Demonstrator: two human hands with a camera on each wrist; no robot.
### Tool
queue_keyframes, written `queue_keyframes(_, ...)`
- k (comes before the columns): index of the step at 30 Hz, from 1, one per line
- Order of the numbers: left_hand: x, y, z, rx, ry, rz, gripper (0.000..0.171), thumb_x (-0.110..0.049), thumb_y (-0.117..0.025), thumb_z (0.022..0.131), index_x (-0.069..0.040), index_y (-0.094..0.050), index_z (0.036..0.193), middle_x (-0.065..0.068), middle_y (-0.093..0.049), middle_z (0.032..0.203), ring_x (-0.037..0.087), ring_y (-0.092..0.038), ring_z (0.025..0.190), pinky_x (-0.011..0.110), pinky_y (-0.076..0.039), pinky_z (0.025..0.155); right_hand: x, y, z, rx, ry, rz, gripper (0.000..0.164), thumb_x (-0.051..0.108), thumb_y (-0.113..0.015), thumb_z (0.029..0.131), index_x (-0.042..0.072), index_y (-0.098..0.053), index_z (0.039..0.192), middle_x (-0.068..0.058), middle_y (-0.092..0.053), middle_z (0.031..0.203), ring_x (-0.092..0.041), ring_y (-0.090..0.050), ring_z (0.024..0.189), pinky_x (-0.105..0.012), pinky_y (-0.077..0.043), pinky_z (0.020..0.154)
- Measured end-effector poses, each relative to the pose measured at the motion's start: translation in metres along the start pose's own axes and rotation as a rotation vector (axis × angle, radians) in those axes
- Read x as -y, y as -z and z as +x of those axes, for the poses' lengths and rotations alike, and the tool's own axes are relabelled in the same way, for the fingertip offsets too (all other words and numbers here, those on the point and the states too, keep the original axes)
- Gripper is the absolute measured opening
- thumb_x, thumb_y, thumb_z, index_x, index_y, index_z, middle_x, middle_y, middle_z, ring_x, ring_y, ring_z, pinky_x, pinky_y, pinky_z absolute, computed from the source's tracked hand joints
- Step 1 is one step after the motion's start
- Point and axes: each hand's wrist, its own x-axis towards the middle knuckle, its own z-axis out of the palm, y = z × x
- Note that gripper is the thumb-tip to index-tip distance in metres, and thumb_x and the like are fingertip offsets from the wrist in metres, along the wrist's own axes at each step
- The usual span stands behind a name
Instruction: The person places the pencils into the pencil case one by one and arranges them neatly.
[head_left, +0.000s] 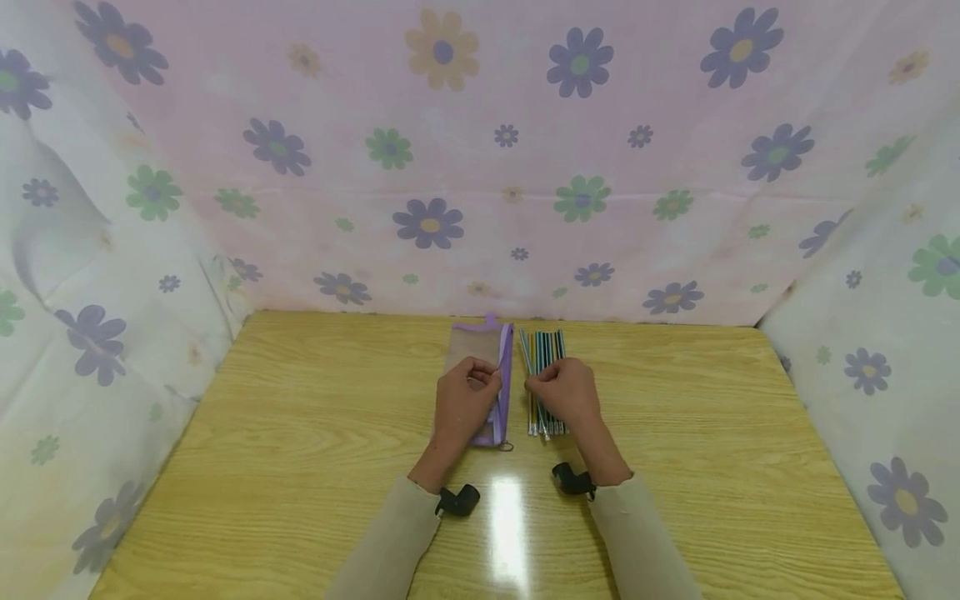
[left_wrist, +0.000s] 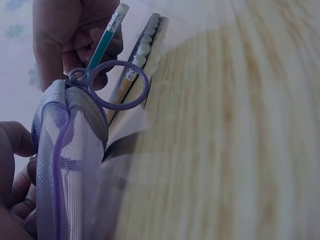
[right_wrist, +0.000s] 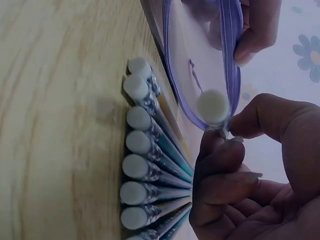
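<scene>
My left hand [head_left: 465, 400] pinches the zippered edge of a purple-trimmed mesh pencil pouch [head_left: 467, 340], lying lengthwise away from me. In the right wrist view the zip mouth gapes, with left fingers [right_wrist: 257, 35] on its purple edge. My right hand [head_left: 572, 390], just right of the pouch, pinches a teal pencil [left_wrist: 101, 47] between thumb and fingers. Its white eraser end [right_wrist: 212, 106] points toward me, and the pencil slants over the others. Beneath and beside that hand lies a row of several pencils [right_wrist: 142, 167], white erasers lined up on the near side.
A purple ring [left_wrist: 146, 82] hangs from the zip end of the pouch. The wood-grain table [head_left: 315, 467] reaches a flowered cloth [head_left: 480, 275] at the back, with more cloth at both sides. Black wrist cameras [head_left: 459, 501] sit at both cuffs.
</scene>
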Motion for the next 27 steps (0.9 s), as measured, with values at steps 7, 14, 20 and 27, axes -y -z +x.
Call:
queue_keyframes(7,-0.002,0.000,-0.001,-0.005,-0.014,0.001,0.005,-0.018,-0.077,0.095,-0.015,-0.075,0.093,-0.002,-0.073,0.080,0.011,-0.066,0.066,0.026,-0.056,0.055,0.000,-0.008,0.000,0.006,0.009,0.036,0.013,0.016,-0.076,0.089,0.005,-0.082,0.083,-0.006,-0.074,0.072,-0.017,-0.063,0.057,-0.029,-0.052,0.052)
queue_keyframes(14,-0.004,-0.001,-0.002,0.006,-0.003,-0.003,0.006,-0.021,-0.078,0.095,-0.015,-0.076,0.095,-0.003,-0.073,0.081,0.010,-0.067,0.066,0.026,-0.056,0.056,0.003,-0.016,0.000,-0.014,-0.019,0.085,0.019,0.022,-0.077,0.088,0.005,-0.081,0.083,-0.004,-0.073,0.068,-0.016,-0.064,0.056,-0.027,-0.052,0.050)
queue_keyframes(20,-0.006,-0.001,-0.003,0.012,-0.014,-0.015,0.004,-0.019,-0.077,0.095,-0.015,-0.076,0.095,-0.002,-0.074,0.081,0.010,-0.066,0.064,0.026,-0.056,0.055,0.006,-0.021,-0.001,-0.028,-0.067,0.150,0.020,0.023,-0.077,0.089,0.004,-0.081,0.085,-0.004,-0.072,0.067,-0.014,-0.063,0.053,-0.026,-0.052,0.049)
queue_keyframes(27,-0.006,-0.003,-0.004,0.021,-0.013,-0.034,0.006,-0.020,-0.077,0.096,-0.014,-0.076,0.096,-0.001,-0.073,0.081,0.010,-0.067,0.065,0.026,-0.057,0.055,0.007,-0.028,-0.001,-0.013,-0.096,0.216,0.021,0.023,-0.075,0.092,0.003,-0.080,0.086,-0.005,-0.070,0.066,-0.014,-0.062,0.052,-0.026,-0.051,0.047)
